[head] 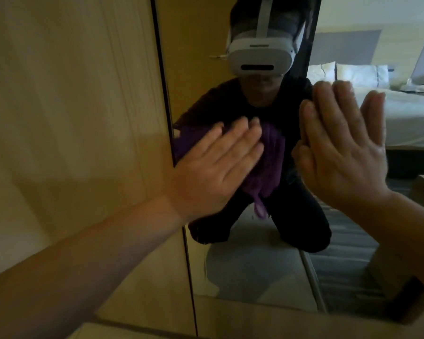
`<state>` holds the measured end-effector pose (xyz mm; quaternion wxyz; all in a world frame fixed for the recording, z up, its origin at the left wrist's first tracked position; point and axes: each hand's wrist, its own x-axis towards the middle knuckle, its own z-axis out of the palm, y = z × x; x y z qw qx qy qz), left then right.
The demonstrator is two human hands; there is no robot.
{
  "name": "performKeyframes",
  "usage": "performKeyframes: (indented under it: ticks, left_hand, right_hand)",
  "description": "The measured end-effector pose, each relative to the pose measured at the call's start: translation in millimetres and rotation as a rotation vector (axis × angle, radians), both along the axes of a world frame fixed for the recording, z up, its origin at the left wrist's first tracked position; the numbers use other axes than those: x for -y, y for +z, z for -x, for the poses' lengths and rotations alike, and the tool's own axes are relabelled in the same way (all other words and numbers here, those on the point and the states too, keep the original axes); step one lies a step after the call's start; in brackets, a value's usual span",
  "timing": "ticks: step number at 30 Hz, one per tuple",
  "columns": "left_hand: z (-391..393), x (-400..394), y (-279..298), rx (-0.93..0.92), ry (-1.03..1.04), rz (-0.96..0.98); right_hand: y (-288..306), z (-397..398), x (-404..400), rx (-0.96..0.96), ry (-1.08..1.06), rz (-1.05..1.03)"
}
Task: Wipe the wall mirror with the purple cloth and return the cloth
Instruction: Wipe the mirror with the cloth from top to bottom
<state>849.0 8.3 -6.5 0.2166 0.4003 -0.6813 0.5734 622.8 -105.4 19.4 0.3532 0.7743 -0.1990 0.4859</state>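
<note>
The wall mirror [252, 270] fills the middle and right of the view, its dark left edge running down beside a wooden panel. My left hand [213, 167] lies flat, fingers stretched out, pressing the purple cloth [269, 172] against the glass near the mirror's left edge. The cloth bunches out past my fingertips, and a tail of it hangs down. My right hand [350, 155] rests open with its palm flat on the glass to the right of the cloth, meeting its own reflection. It holds nothing.
A light wooden wall panel [78, 118] stands left of the mirror. The glass reflects a kneeling person in dark clothes with a white headset, and a bed with white pillows [402, 111] behind. The mirror's bottom edge is near the floor.
</note>
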Motion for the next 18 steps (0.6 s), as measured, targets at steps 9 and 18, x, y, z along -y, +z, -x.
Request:
performKeyframes:
  ticks: [9, 18]
  left_hand:
    - [-7.1, -13.8, -239.3, 0.036, 0.068, -0.315]
    - [5.6, -33.4, -146.7, -0.119, 0.123, -0.338]
  right_hand:
    - [-1.5, -2.6, 1.7, 0.006, 0.02, -0.065]
    - [8.9, 7.5, -13.0, -0.091, -0.016, -0.181]
